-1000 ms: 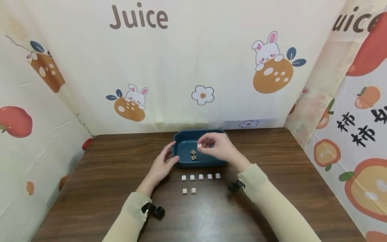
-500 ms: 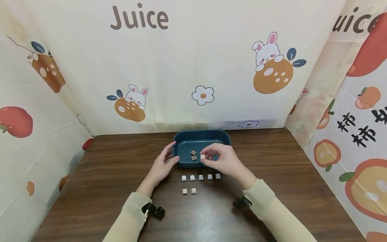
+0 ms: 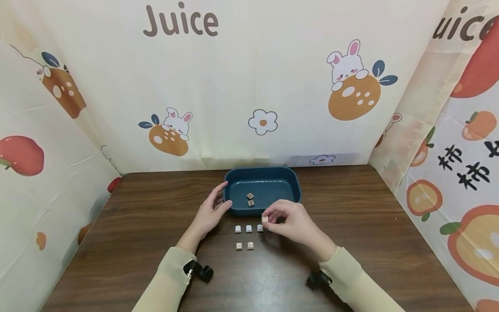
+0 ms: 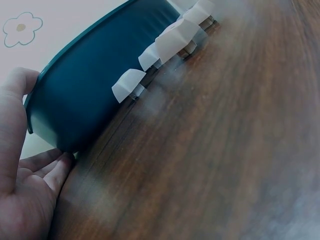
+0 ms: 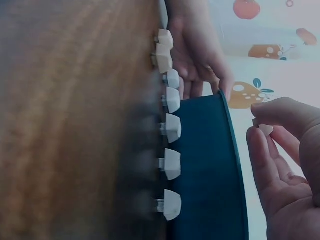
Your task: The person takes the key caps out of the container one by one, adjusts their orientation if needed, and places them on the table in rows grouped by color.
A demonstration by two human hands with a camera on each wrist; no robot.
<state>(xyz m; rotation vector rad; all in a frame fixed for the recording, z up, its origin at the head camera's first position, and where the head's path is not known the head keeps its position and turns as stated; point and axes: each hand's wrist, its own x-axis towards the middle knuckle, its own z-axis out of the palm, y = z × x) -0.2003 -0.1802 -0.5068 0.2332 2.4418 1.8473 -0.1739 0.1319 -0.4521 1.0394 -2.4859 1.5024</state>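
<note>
My left hand [image 3: 206, 219] holds the left end of a blue tray [image 3: 262, 174]; in the left wrist view the thumb is on its rim and the fingertips are low against its outside. My right hand [image 3: 294, 223] pinches a cream keycap [image 3: 265, 219] between thumb and index finger, just in front of the tray. Below it runs a row of white keycaps [image 3: 248, 229], partly hidden by the hand. Nearer stand two cream keycaps [image 3: 250, 246] side by side. Inside the tray lie two small brown-looking pieces [image 3: 250, 196], apparently keycaps with their undersides up.
The brown wooden table [image 3: 156, 216] ends at the back against a printed cloth [image 3: 218, 86]. Similar cloth hangs on both sides. A small black camera [image 3: 204, 274] is strapped to the left wrist, another [image 3: 317, 279] to the right.
My right hand has carried the cream keycap out from above the tray, toward me and slightly right, over its front edge. My left hand has stayed at the tray.
</note>
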